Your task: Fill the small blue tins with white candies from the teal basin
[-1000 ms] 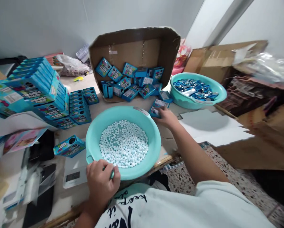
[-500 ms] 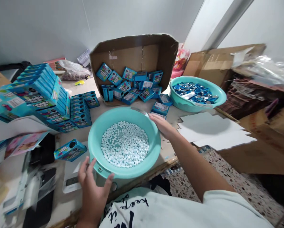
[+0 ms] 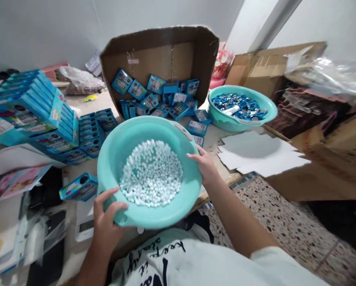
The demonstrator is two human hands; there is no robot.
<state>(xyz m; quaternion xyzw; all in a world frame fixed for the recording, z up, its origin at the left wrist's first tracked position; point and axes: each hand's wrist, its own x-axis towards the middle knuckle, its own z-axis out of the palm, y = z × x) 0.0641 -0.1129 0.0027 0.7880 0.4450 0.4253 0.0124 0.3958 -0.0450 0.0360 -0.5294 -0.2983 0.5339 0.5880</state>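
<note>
A turquoise plastic basin [image 3: 110, 159] with many small white tablets [image 3: 154, 174] in it is held between my two hands, tilted with its far side raised. My left hand [image 3: 109, 214] grips the near-left rim, thumb and fingers over the edge. On the right rim is my right hand [image 3: 205, 163], its thumb on top and the other fingers hidden under the basin. Under the basin's left side, a white kitchen scale [image 3: 85, 228] partly shows. A blue printed box [image 3: 79, 186] lies beside it.
Behind stands an open cardboard box [image 3: 154, 51] with several small blue boxes. A second turquoise basin [image 3: 234, 124] holds blue-and-silver pieces. Stacked blue boxes [image 3: 31, 107] are at left. White card sheets [image 3: 258, 153] lie at right, near the table edge.
My left hand has closed on the basin's rim, and the basin has risen toward me and tilted. The tablets have shifted inside. My right hand keeps hold of the right rim.
</note>
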